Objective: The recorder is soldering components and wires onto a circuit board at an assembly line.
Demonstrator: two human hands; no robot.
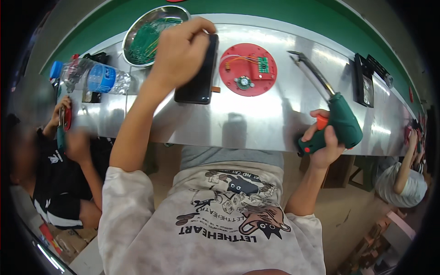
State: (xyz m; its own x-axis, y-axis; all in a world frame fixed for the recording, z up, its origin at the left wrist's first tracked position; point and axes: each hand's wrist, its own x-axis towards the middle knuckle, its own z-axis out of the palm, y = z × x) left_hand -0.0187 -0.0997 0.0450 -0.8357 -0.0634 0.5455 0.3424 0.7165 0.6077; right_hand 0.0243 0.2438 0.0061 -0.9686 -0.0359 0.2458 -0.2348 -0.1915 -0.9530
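My right hand (pixel 326 144) is wrapped round the grip of a green soldering gun (pixel 344 120), a finger by its red trigger. Its long metal barrel points up and left over the table. My left hand (pixel 182 54) is closed, fingers curled above the upper part of a black smartphone (pixel 195 87) lying on the table; what they hold, if anything, is hidden. Between my hands lies a round red plastic plate (pixel 251 49). On it sit a green circuit board (pixel 263 65), a small round green part (pixel 244 82) and thin wires.
A metal bowl (pixel 126 43) of green wires stands behind my left hand. Left of it lies a clear plastic bottle (pixel 101 78) with a blue label. A black case (pixel 363 82) is on the right of the metal table (pixel 192 130). People work at both sides, one holding a green tool.
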